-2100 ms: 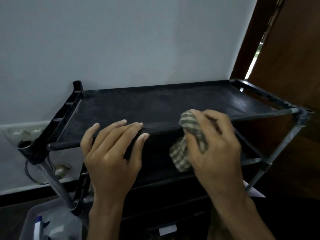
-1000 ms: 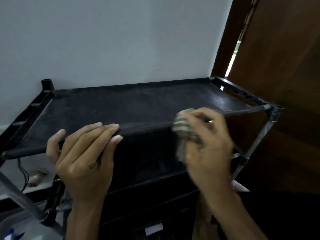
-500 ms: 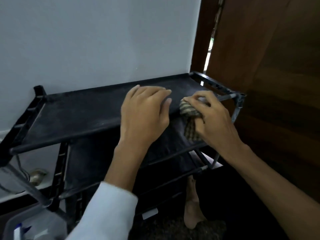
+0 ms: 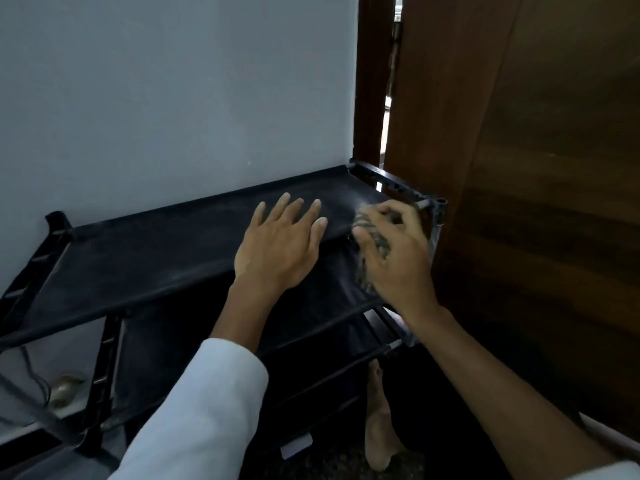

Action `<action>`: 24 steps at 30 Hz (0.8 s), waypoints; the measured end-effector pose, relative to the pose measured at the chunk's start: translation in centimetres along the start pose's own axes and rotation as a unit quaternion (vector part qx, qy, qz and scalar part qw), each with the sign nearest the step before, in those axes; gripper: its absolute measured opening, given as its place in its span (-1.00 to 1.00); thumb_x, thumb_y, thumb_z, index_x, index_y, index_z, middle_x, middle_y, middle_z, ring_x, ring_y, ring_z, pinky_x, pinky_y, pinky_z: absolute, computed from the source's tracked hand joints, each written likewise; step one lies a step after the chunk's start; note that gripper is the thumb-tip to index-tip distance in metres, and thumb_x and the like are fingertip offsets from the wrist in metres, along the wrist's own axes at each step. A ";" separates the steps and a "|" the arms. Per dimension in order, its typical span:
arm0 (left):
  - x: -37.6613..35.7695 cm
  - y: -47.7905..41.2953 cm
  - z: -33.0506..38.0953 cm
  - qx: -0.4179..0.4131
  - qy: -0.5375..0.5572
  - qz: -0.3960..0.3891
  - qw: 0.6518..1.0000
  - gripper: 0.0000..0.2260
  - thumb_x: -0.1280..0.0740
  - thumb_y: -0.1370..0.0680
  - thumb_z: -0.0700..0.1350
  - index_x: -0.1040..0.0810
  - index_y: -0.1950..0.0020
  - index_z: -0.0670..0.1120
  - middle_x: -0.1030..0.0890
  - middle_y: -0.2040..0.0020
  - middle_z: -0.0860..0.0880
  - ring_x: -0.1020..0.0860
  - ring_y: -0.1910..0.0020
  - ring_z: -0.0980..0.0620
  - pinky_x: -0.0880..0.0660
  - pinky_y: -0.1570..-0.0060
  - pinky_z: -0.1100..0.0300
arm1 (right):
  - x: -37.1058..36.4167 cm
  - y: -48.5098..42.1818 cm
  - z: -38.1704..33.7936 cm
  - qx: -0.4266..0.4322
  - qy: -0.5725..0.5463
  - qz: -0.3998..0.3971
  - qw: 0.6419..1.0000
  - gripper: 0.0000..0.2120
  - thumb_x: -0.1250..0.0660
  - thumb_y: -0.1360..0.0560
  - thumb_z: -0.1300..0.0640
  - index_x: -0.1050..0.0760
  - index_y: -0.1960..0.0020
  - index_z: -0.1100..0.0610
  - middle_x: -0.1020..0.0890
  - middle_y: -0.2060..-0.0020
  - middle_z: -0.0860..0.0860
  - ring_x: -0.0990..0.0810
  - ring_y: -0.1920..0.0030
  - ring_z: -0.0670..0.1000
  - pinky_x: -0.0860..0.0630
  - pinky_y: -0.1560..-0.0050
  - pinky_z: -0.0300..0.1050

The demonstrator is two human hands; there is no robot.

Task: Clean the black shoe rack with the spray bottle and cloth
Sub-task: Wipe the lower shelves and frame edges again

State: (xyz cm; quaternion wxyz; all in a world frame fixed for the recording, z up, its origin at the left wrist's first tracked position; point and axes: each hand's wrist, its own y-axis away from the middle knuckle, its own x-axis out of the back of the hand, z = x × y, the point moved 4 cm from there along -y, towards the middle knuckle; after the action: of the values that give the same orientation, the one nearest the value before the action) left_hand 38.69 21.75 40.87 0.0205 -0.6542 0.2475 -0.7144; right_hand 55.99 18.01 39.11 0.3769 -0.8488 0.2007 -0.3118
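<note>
Nearest you, at the bottom of the view, your white sleeve [image 4: 194, 410] covers the left forearm, and a bare foot [image 4: 379, 434] stands on the dark floor by the lower right corner of the black shoe rack [image 4: 180, 327]. Above the lower shelves, your left hand [image 4: 280, 247] lies flat on the top shelf [image 4: 145, 251] at its front bar, fingers straight and spread, gripping nothing. Just to its right, your right hand [image 4: 394, 258] has its fingers curled round a bunched checked cloth [image 4: 363, 275], held against the front bar at the shelf's right end, near the corner post; a blurred tail of the cloth hangs below the bar. Pale dusty streaks mark the shelf's black fabric. Behind the rack stands a plain grey-white wall [image 4: 173, 91], and to the right a brown wooden door [image 4: 536, 168] beside a dark door frame [image 4: 369, 81], with a bright slit between them.
</note>
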 end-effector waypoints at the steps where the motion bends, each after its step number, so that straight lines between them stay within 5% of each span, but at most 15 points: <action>1: 0.0 0.0 0.0 0.000 -0.011 0.000 1.000 -0.48 0.22 -0.65 0.15 -0.10 -0.59 0.09 -0.23 -0.57 0.01 -0.04 -0.59 0.01 0.04 -0.55 -0.09 | -0.6 0.4 -0.6 0.013 -0.020 -0.023 0.999 -0.70 -0.38 -0.58 0.09 -0.59 -0.27 0.16 -0.44 -0.25 0.02 -0.43 -0.20 -0.25 -0.45 -0.20 -0.42; 6: 0.1 0.6 -0.1 -0.005 -0.070 0.021 0.997 -0.44 0.29 -0.63 0.14 -0.07 -0.60 0.04 -0.21 -0.58 0.02 -0.05 -0.59 0.01 0.09 -0.55 -0.15 | -1.5 0.4 -1.2 0.113 0.035 -0.067 0.991 -0.72 -0.39 -0.56 0.12 -0.60 -0.25 0.16 -0.50 -0.20 0.06 -0.53 -0.16 -0.05 -0.50 -0.21 -0.27; 11: 0.2 0.5 0.4 -0.007 -0.072 0.023 0.997 -0.44 0.29 -0.64 0.13 -0.06 -0.61 0.02 -0.19 -0.58 0.04 -0.04 -0.59 0.03 0.11 -0.55 -0.14 | 2.4 -2.3 3.3 -0.059 0.066 0.002 0.996 -0.75 -0.39 -0.55 0.14 -0.62 -0.21 0.15 -0.43 -0.14 -0.08 -0.44 0.04 -0.29 -0.30 -0.03 -0.66; 15: 0.1 0.3 0.5 -0.007 -0.056 0.017 0.998 -0.43 0.30 -0.63 0.13 -0.04 -0.61 0.02 -0.18 -0.59 0.05 -0.02 -0.59 0.05 0.13 -0.56 -0.12 | 2.4 -2.5 3.6 -0.103 0.067 0.024 0.992 -0.72 -0.37 -0.56 0.15 -0.60 -0.26 0.14 -0.45 -0.20 0.01 -0.42 0.06 -0.23 -0.34 0.07 -0.63; 19: 0.1 0.3 0.4 -0.008 -0.058 0.014 0.998 -0.44 0.30 -0.64 0.11 -0.05 -0.61 -0.01 -0.20 -0.58 0.05 -0.03 -0.59 0.05 0.13 -0.56 -0.12 | -0.6 -0.4 0.2 -0.025 0.012 -0.012 1.000 -0.74 -0.39 -0.56 0.17 -0.60 -0.24 0.17 -0.44 -0.22 0.01 -0.43 -0.07 -0.37 -0.34 -0.08 -0.63; 24: 0.5 0.8 0.4 -0.006 -0.077 0.020 0.997 -0.44 0.28 -0.65 0.09 -0.12 -0.59 -0.03 -0.26 -0.56 0.05 -0.10 -0.58 0.04 0.10 -0.56 -0.13 | -1.1 -0.3 -0.5 0.052 0.028 -0.052 0.997 -0.71 -0.39 -0.56 0.15 -0.60 -0.26 0.18 -0.49 -0.21 0.05 -0.53 -0.12 -0.12 -0.44 -0.20 -0.42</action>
State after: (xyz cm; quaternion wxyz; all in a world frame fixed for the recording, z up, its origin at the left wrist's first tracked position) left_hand 38.72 20.72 41.01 0.0504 -0.7022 0.2625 -0.6599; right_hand 54.92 18.54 39.17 0.3981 -0.8280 0.1507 -0.3649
